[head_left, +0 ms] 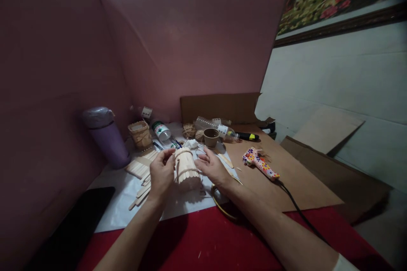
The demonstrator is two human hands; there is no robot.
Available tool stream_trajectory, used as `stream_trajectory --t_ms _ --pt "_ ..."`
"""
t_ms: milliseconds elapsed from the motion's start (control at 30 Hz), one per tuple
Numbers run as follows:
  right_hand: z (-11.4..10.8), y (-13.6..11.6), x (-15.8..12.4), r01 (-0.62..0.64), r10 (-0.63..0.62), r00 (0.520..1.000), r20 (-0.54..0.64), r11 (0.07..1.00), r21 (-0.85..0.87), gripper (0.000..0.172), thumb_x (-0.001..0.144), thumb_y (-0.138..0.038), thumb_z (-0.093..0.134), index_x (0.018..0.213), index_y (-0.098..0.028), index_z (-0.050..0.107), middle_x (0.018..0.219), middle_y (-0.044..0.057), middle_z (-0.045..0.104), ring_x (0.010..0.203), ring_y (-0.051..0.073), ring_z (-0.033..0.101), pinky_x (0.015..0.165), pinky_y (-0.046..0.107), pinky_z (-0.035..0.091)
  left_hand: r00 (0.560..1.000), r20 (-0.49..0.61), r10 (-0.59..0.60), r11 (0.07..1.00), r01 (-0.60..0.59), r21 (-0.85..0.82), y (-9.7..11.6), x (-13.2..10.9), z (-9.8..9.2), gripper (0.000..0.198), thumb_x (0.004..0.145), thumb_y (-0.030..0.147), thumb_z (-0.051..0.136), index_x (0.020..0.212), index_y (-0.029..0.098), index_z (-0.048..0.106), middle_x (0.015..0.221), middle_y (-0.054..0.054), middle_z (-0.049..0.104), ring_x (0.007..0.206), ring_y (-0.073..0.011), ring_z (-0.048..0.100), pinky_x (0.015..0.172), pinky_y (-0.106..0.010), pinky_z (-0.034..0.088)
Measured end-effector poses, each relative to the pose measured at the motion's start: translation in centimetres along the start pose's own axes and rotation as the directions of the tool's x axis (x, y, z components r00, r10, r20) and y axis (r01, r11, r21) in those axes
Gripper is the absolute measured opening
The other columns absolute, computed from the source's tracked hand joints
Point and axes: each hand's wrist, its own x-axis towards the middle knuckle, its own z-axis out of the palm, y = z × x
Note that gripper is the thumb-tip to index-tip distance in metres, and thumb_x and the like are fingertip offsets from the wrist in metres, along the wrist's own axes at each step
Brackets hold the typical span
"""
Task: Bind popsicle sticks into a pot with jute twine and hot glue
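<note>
My left fingers (165, 155) pinch the stick cup (186, 164), I think for steadiness; my right fingers (206, 158) are half open beside it

Looks like a home craft corner. Framed floral picture (343, 4) on pale wall (337, 76); hot-glue gun (260, 163), craft sticks (140, 169), twine ball (189, 130) on red-covered desk (190, 245).
</note>
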Motion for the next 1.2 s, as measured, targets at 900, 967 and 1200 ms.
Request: stream_trajectory --t_ms 900,967,1200 --pt "-4.8 -2.9 -9.1 -0.210 0.201 0.977 -0.072 0.967 -0.146 0.052 0.065 -0.033 0.072 0.111 -0.018 0.053 0.061 -0.007 0.047 0.046 0.011 0.044 0.042 0.025 0.034 0.971 -0.211 -0.115 0.869 -0.005 -0.495 3.6 0.3 -0.4 0.025 0.059 0.014 0.079 0.082 0.011 0.069 0.065 0.001 0.064 0.054 -0.0079 0.057 0.053 -0.020 0.048" --pt "-4.6 -2.4 -9.2 -0.200 0.197 0.979 -0.054 0.977 -0.076 0.051 0.063 -0.040 0.078 0.105 -0.019 0.057 0.057 -0.008 0.046 0.041 0.009 0.040 0.039 0.024 0.034 0.991 -0.008 -0.132 0.866 0.111 -0.488 3.3 -0.9 0.6 0.027 0.058 0.020 0.082 0.082 0.012 0.070 0.066 0.001 0.066 0.053 -0.0077 0.057 0.053 -0.020 0.048" --pt "-2.3 -3.4 -7.9 -0.180 0.172 0.975 0.140 0.982 0.050 0.045 0.075 -0.064 0.060 0.090 -0.022 0.054 0.056 -0.007 0.043 0.041 0.009 0.036 0.036 0.022 0.034 0.952 0.158 -0.262 0.789 0.305 -0.533 3.4 -1.1 0.2 0.027 0.051 0.017 0.085 0.072 0.009 0.069 0.063 -0.002 0.065 0.054 -0.0094 0.060 0.046 -0.017 0.047"
